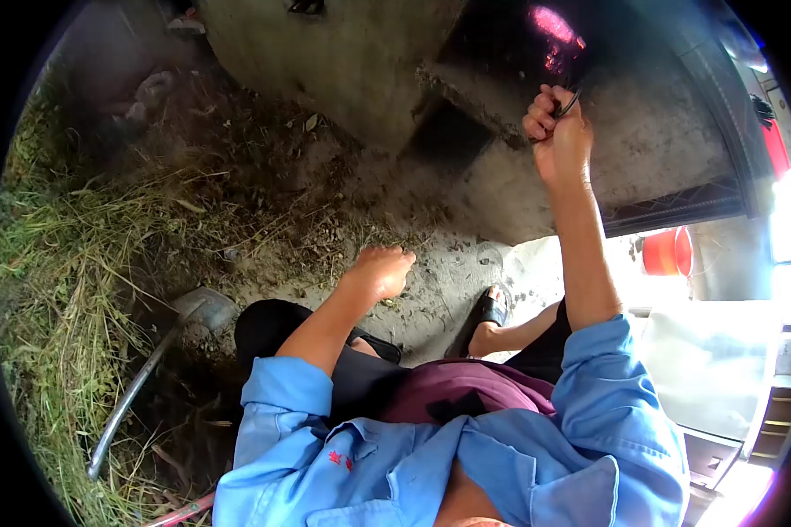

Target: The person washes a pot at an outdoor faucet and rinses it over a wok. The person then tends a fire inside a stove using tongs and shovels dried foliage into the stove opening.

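"Stove, or something built like one (316, 70), takes up most of the top, grass heap (57, 281) down the left side. Which hand is in closer?"

"Right hand (566, 136), easily. It's right up by the sooty front, arm out straight. Left hand (381, 270) hangs lower, well apart, over the dirt, fingers loosely curled. Nothing shows in it, but tbh can't tell if it's hiding something."

"And the pink glow (555, 25)?"

"Just beyond the right knuckles, pretty much straight ahead."

"So what's the right one got?"

"Fist closed round a thin dark curved thing (571, 103). Bit that pokes out slants forward and rightward, rest is hidden, so no clue on the full long axis."
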Motion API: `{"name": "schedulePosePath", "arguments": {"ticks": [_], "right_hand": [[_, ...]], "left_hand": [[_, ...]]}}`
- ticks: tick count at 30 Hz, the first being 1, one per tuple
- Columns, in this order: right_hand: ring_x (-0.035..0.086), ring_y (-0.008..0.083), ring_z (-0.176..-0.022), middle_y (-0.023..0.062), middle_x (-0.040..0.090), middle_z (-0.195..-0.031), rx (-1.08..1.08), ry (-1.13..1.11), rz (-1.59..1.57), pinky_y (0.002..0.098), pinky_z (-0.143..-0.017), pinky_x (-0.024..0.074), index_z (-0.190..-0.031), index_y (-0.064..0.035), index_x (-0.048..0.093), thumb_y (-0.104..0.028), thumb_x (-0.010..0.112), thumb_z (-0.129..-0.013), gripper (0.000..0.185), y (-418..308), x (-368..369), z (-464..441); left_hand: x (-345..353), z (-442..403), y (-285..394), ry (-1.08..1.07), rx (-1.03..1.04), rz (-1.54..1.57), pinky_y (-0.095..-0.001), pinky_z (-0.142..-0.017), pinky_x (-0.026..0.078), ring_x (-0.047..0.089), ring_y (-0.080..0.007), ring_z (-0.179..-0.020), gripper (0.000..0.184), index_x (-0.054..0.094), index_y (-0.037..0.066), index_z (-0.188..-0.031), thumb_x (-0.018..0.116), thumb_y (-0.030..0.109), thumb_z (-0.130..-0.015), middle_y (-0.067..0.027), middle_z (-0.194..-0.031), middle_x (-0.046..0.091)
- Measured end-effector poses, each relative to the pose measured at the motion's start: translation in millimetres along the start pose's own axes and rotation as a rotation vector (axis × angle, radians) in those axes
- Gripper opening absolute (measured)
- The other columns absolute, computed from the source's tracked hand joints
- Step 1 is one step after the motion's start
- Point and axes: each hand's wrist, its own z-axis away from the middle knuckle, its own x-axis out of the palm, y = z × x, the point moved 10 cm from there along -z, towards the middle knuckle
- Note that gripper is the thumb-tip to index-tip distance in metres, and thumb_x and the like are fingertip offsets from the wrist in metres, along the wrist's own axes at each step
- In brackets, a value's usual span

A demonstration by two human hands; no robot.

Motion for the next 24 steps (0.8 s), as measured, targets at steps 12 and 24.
{"name": "schedulePosePath", "arguments": {"ticks": [12,24], "right_hand": [[0.025,0.008,-0.043,0.0024,0.035,-0.059,0.037,-0.012,0.374,0.0204,-0.035,0.02,-0.071,-0.0033,0.038,-0.011,0.039,-0.082,0.014,44.0,-12.6,-137.6],[0.036,0.0141,-0.041,0.003,0.041,-0.054,0.071,0.022,0.573,0.0266,-0.035,0.0304,-0.074,-0.01,0.046,-0.028,0.038,-0.081,0.021,46.4,-103.1,-364.7]], "left_hand": [[11.5,4.0,3.2,-0.084,-0.01,0.013,-0.0426,-0.086,0.035,0.046,-0.0302,-0.102,0.036,0.041,0.009,-0.111,0.045,0.014,-0.076,-0.0131,-0.11,0.046],[10.4,4.2,3.4,0.01,0.006,0.012,-0.0393,-0.077,0.038,0.049,-0.0259,-0.093,0.03,0.047,0.006,-0.104,0.046,0.01,-0.074,-0.0113,-0.099,0.05]]}}
